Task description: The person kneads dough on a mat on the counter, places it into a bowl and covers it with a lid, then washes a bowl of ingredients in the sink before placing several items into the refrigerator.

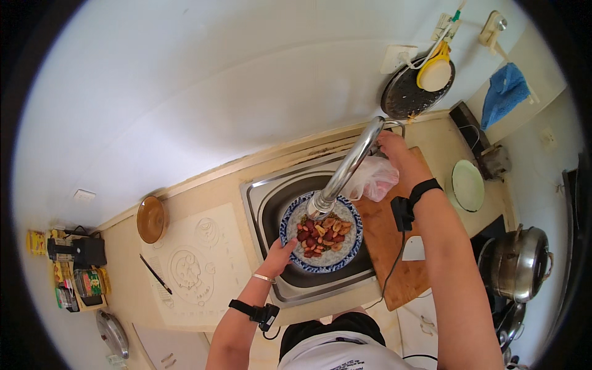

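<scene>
With my left hand (279, 257) I hold a blue-and-white patterned plate (348, 259) by its lower left rim, over the steel sink (296, 291). Red dates, peanuts, dried slices and small green bits (322, 235) lie on the plate. A chrome faucet (354, 164) arches over it, its spout above the plate's upper part. My right hand (391, 142) reaches to the faucet's base behind the sink; its fingers are partly hidden, so its grip is unclear. Just below that hand, a clear plastic bag with something pink inside (377, 179) rests beside the sink on a wooden cutting board (393, 277).
Right of the board stand a pale green bowl (467, 186) and a lidded steel pot (518, 263). A brown bowl (153, 219), a white embossed mat (222, 277) and a black stick-like utensil (156, 274) lie on the left counter. A dark round lid (402, 95) leans against the wall.
</scene>
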{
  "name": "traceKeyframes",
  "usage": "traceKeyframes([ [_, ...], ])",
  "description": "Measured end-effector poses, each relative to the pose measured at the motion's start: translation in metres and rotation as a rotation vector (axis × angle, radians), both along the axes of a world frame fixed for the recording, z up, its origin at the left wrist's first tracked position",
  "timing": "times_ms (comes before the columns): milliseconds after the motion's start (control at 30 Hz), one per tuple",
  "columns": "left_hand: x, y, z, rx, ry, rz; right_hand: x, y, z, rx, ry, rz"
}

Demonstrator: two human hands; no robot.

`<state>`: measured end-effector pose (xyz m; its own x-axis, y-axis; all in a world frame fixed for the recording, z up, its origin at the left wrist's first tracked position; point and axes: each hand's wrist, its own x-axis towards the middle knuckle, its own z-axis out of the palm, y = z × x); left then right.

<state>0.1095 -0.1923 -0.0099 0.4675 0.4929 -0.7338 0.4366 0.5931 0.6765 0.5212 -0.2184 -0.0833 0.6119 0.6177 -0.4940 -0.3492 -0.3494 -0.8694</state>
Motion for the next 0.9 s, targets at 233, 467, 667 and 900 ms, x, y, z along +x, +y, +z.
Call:
traceKeyframes([
  [233,-0.007,0.005,-0.025,-0.013,-0.016,-0.026,-0.03,-0.007,0.02,0.037,0.028,-0.098],
  [467,-0.023,0.002,-0.031,-0.061,-0.047,0.027,-0.158,-0.055,0.08,0.101,0.117,-0.196],
  [667,-0.026,0.003,-0.037,-0.061,-0.072,0.01,-0.239,-0.038,0.058,0.051,0.775,-0.013],
  [900,-0.028,0.002,-0.025,-0.073,-0.108,0.02,-0.255,-0.011,0.041,0.13,1.063,-0.121],
])
